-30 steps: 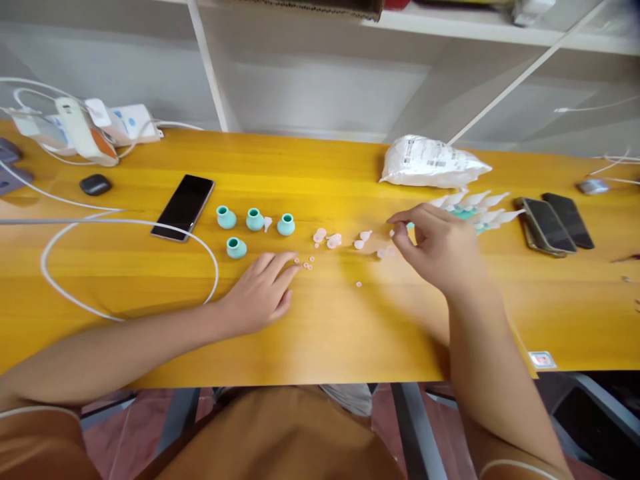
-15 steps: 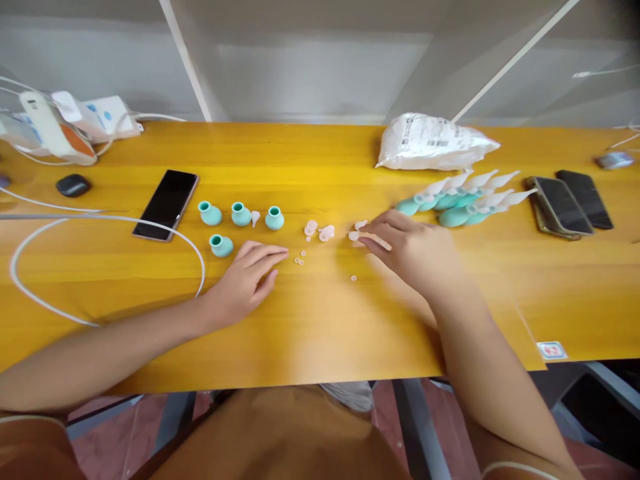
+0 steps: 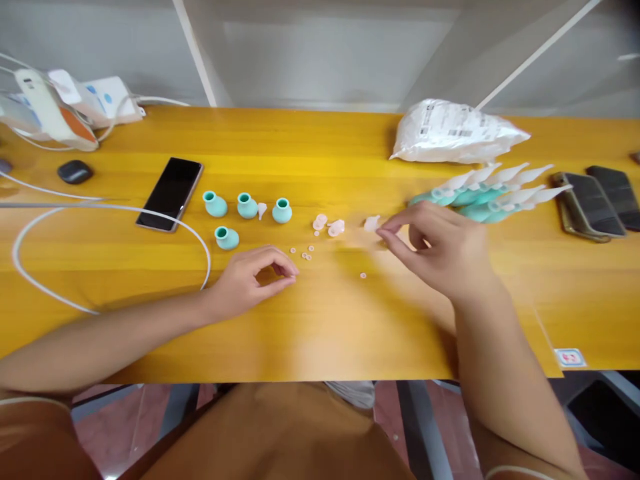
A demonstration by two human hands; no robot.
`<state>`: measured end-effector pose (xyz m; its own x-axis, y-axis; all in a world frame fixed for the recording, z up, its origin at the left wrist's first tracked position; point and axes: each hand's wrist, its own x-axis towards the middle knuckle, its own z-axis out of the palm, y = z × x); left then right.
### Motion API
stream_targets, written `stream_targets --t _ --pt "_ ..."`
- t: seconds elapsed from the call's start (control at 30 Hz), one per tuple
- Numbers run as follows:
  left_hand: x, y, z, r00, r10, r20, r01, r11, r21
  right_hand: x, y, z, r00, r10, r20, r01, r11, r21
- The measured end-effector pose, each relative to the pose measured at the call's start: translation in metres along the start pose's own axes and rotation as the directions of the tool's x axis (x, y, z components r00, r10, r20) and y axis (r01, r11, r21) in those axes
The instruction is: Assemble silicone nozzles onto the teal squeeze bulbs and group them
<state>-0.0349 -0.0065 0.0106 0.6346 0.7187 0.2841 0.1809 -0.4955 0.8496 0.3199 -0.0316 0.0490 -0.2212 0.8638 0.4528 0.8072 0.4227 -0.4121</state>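
Note:
My left hand (image 3: pixel 253 277) rests on the yellow table (image 3: pixel 325 320), fingers curled, thumb and forefinger tips meeting just below several tiny pink rings (image 3: pixel 305 253). Nothing shows between the fingertips. My right hand (image 3: pixel 443 250) pinches at a small pink piece (image 3: pixel 371 223) with thumb and forefinger. Two more pink pieces (image 3: pixel 330 225) lie to its left, and one loose ring (image 3: pixel 363 275) lies nearer me. Several teal bulbs (image 3: pixel 247 207) stand left of the pink pieces. A row of teal bulbs with white nozzles (image 3: pixel 493 190) lies behind my right hand.
A black phone (image 3: pixel 171 193) lies left of the bulbs. A white cable (image 3: pixel 100 213) loops across the left side. Chargers (image 3: pixel 60 110) and a dark case (image 3: pixel 75 172) sit far left. A white plastic bag (image 3: pixel 457 132) and two phones (image 3: pixel 597 197) are at the back right.
My left hand went from flat to curled, with thumb and forefinger pinched together. My right hand moved left to the pink pieces, then closed its fingertips on one. The view shifted slightly.

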Motion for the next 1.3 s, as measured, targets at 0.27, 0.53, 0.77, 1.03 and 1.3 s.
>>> stream_targets --t 0.27,0.53,0.77,1.03,1.3 --pt "-0.007 0.004 0.011 0.997 -0.074 0.024 0.078 0.95 -0.301 -0.011 -0.048 0.034 0.972 0.037 0.231 -0.203 0.623 0.756" --pt "-0.008 0.006 0.008 0.992 -0.07 -0.102 0.021 0.907 -0.421 -0.019 -0.056 0.066 0.978 -0.04 0.206 -0.148 0.561 0.815" --pt "-0.004 0.01 0.004 0.994 0.052 -0.1 -0.076 0.964 -0.256 -0.02 -0.06 0.073 0.982 -0.015 0.188 -0.156 0.5 0.852" --pt "-0.001 0.012 0.002 0.994 0.076 -0.072 -0.087 0.983 -0.163 -0.022 -0.061 0.077 0.973 0.009 0.232 -0.208 0.48 0.852" --pt "0.001 0.013 0.001 0.996 0.071 -0.05 -0.079 0.982 -0.172 -0.023 -0.059 0.08 0.973 0.001 0.232 -0.204 0.478 0.854"
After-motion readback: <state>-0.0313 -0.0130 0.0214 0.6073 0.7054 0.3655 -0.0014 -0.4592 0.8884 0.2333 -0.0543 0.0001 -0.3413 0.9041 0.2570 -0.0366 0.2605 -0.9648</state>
